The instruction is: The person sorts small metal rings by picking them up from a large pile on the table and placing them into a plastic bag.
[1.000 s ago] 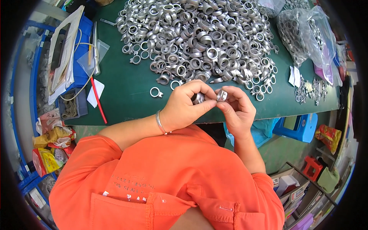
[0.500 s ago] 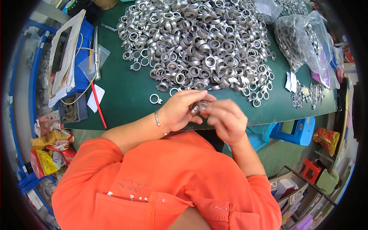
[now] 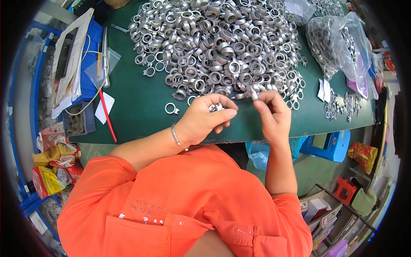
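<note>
Apparently, lugged rings are being handled singly. Silvery metal pieces (image 3: 216,107) are held in the curled left hand (image 3: 208,115); a metal ring (image 3: 253,94) is pinched in the right hand's (image 3: 274,112) fingertips, just beside the ring pile (image 3: 214,47) on the green table (image 3: 141,122). A steady pinch seems called for next.

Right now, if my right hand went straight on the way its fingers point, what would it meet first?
Your right hand would probably meet the heap of silver-grey round metal rings, though depth is unclear.
</note>
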The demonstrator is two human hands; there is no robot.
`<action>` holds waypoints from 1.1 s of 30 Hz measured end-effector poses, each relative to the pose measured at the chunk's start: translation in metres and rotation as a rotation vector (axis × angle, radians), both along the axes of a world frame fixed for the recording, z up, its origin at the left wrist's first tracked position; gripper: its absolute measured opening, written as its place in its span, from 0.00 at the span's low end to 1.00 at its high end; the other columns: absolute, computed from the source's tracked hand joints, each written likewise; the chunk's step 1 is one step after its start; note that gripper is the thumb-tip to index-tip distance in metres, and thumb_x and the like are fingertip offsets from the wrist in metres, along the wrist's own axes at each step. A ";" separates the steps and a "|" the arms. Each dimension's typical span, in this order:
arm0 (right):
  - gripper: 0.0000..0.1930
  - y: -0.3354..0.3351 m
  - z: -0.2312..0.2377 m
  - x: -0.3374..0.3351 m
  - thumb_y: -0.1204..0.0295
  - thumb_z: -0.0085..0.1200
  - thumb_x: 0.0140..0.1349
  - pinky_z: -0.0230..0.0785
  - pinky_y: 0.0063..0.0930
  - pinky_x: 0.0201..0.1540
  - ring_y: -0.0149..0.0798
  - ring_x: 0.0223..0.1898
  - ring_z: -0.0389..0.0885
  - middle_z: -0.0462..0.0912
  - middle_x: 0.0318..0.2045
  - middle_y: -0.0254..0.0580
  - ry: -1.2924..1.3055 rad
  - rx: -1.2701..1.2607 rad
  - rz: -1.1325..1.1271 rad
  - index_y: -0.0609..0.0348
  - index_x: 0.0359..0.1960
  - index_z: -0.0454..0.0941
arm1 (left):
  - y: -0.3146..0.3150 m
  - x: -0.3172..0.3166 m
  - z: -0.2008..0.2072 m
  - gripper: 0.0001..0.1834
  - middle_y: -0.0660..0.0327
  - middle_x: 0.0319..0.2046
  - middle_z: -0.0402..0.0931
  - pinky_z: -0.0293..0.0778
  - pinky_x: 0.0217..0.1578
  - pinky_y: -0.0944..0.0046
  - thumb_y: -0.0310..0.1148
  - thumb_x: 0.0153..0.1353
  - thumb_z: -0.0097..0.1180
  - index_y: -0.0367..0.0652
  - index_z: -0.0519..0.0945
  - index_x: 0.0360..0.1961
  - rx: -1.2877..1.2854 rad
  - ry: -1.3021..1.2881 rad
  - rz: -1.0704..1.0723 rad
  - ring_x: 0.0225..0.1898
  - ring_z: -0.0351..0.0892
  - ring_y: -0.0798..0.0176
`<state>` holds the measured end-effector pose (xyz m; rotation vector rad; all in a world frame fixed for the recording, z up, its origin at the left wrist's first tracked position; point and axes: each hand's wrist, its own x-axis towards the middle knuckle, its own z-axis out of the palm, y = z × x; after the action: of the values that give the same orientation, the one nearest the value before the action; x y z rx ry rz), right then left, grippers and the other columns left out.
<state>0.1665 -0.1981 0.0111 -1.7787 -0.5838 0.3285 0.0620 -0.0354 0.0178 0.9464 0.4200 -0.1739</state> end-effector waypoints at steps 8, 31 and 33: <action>0.05 0.001 -0.017 -0.025 0.83 0.55 0.51 0.66 0.21 0.34 0.32 0.32 0.73 0.76 0.31 0.39 -0.020 0.296 0.192 0.64 0.30 0.75 | -0.004 0.001 0.001 0.05 0.63 0.30 0.74 0.68 0.33 0.73 0.25 0.51 0.61 0.36 0.78 0.30 0.592 -0.370 0.031 0.31 0.72 0.72; 0.10 0.015 -0.012 0.004 0.79 0.62 0.42 0.62 0.31 0.30 0.40 0.26 0.71 0.74 0.24 0.40 -0.762 -0.245 -0.114 0.60 0.28 0.75 | 0.004 -0.005 0.000 0.09 0.60 0.29 0.76 0.69 0.20 0.75 0.35 0.57 0.56 0.40 0.74 0.33 -0.240 0.241 -0.051 0.29 0.78 0.68; 0.10 0.011 -0.010 -0.001 0.80 0.62 0.43 0.63 0.28 0.29 0.37 0.25 0.71 0.74 0.24 0.40 -0.743 -0.204 -0.080 0.60 0.28 0.75 | 0.004 -0.005 0.000 0.09 0.60 0.29 0.76 0.68 0.20 0.75 0.35 0.57 0.56 0.39 0.75 0.33 -0.186 0.219 -0.054 0.30 0.78 0.68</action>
<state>0.1652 -0.1871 0.0012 -2.1053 -1.0191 -0.3669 0.0572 -0.0315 0.0180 0.7582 0.5697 -0.3619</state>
